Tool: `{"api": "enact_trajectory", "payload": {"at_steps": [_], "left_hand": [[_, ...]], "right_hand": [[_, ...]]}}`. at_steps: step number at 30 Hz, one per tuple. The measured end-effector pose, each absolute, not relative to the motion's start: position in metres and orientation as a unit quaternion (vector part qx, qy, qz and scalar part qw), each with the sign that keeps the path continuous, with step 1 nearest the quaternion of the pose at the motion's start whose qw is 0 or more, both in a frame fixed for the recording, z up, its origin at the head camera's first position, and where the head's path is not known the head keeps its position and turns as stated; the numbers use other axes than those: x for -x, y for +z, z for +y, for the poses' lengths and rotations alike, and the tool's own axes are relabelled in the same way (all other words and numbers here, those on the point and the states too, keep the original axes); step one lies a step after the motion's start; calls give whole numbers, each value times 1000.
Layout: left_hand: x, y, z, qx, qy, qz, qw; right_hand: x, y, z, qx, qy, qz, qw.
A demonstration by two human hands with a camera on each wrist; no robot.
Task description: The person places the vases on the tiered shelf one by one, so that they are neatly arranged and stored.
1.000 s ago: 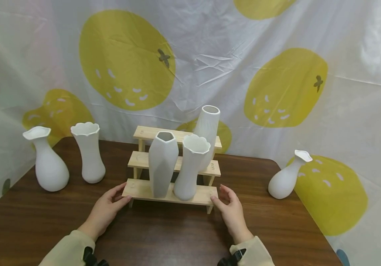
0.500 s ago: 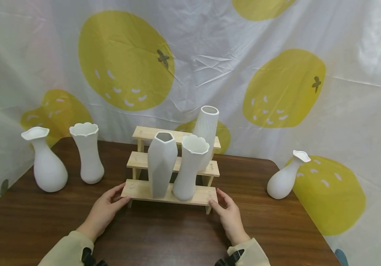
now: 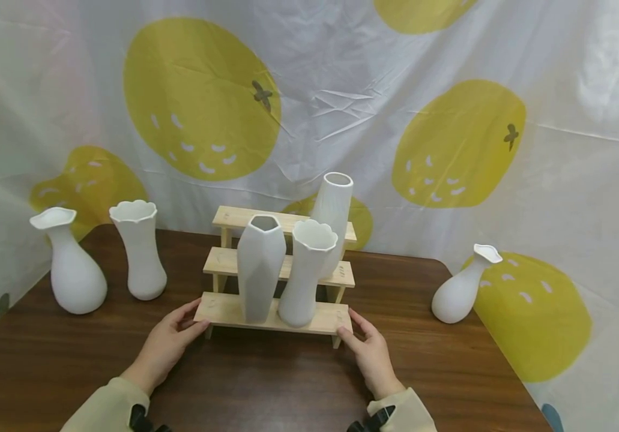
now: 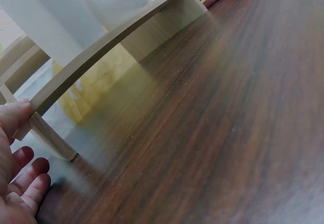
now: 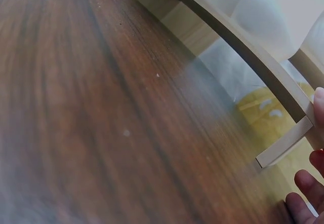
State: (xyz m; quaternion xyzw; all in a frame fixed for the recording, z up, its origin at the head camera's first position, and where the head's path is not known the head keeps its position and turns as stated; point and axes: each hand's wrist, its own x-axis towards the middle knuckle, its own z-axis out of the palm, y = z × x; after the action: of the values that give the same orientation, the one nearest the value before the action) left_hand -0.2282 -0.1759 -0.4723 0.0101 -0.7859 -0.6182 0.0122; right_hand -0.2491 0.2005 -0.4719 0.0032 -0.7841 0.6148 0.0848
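A three-step wooden display stand (image 3: 214, 306) stands on the table with several white vases on it. My left hand (image 3: 164, 347) grips the left end of its lowest step; in the left wrist view the thumb (image 4: 17, 113) presses the board's end. At the opposite end my right hand (image 3: 370, 353) grips the same step, thumb on the board and fingers beside it. A faceted vase (image 3: 260, 270) and a scalloped-rim vase (image 3: 305, 276) stand on the lowest step. Behind them rises a tall round-mouthed vase (image 3: 336, 207), its base hidden.
On the table's left are a bulbous flared-neck vase (image 3: 77, 270) and another scalloped-rim vase (image 3: 141, 255). A slender-necked vase (image 3: 457, 294) stands at the right. Behind the dark wooden table (image 3: 255, 390) hangs a white curtain (image 3: 336, 72) with yellow fruit prints.
My right hand has moved slightly inward, its thumb and fingers closing on the stand's right end. The left hand keeps its hold, and the vases stay where they were.
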Motion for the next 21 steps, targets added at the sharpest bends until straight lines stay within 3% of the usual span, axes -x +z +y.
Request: {"api": "enact_trajectory", "payload": {"at_steps": [21], "left_hand": [[228,-462,-186,-26,-609,-791,46]], "right_hand": [[248,-473,200,-8,616,-783,88]]}}
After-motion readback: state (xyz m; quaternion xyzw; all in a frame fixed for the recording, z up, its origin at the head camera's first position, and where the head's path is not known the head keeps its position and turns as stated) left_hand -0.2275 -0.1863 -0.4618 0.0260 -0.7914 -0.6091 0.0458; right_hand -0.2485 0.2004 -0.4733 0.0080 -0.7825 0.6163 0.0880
